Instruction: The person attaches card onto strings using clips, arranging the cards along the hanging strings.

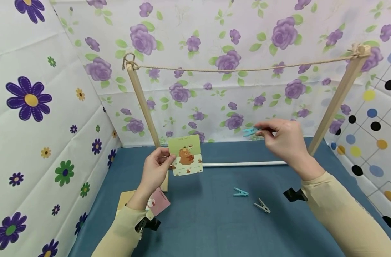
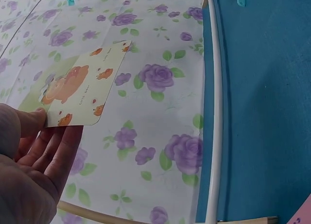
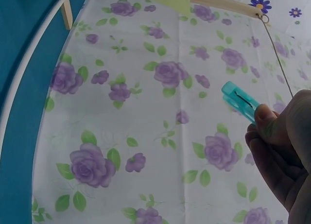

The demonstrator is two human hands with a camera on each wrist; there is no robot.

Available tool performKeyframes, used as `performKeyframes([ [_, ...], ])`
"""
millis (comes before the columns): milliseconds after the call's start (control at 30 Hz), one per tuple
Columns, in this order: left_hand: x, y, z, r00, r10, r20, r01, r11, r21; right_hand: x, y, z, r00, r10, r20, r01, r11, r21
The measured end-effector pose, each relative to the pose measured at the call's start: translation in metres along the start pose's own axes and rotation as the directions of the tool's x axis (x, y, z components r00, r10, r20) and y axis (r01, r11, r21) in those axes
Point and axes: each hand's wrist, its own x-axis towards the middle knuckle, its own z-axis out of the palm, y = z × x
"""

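Note:
My left hand (image 1: 155,169) pinches a green and white card (image 1: 185,155) with a brown bear on it by its left edge, thumb in front. The card is held up near the left wooden post. In the left wrist view the same card (image 2: 80,90) shows its bear and small orange figures. My right hand (image 1: 285,141) pinches a turquoise clothespin (image 1: 250,131) between thumb and fingers, pointing left. The right wrist view shows that clothespin (image 3: 240,100) from close by. Both hands are below the twine (image 1: 234,70), apart from it.
A turquoise clothespin (image 1: 240,192) and a whitish clothespin (image 1: 262,206) lie on the blue cloth (image 1: 208,228). A pink card (image 1: 159,201) and a tan card (image 1: 125,197) lie left, partly behind my left arm. Wooden posts (image 1: 142,101) hold the twine; a white rod (image 1: 243,164) runs low between them.

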Motion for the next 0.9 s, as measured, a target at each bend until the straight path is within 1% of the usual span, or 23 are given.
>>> performKeyframes([
  [100,0.004,0.003,-0.001,1.000,0.014,-0.006,-0.014,1.000,0.015,0.004,0.000,-0.001,1.000,-0.014,-0.009,0.014,1.000,0.001],
  [267,0.015,0.008,-0.002,0.999,0.035,-0.009,-0.034,0.998,0.051,0.017,0.001,-0.002,0.999,-0.035,-0.030,0.035,0.999,-0.004],
  [433,0.024,0.015,-0.001,0.998,0.059,-0.015,-0.058,0.996,0.064,0.029,-0.001,-0.002,0.998,-0.034,-0.044,0.034,0.999,0.005],
  [567,0.031,0.021,0.001,0.997,0.078,-0.013,-0.077,0.996,0.054,0.039,-0.003,-0.002,0.997,-0.039,-0.061,0.039,0.999,0.000],
  [700,0.038,0.028,0.003,0.996,0.085,-0.014,-0.085,0.996,0.024,0.048,-0.005,-0.003,0.996,-0.053,-0.075,0.053,0.999,0.008],
  [900,0.049,0.035,0.008,0.995,0.098,-0.017,-0.098,0.995,0.004,0.060,-0.005,-0.005,0.992,-0.069,-0.106,0.072,0.997,0.025],
])
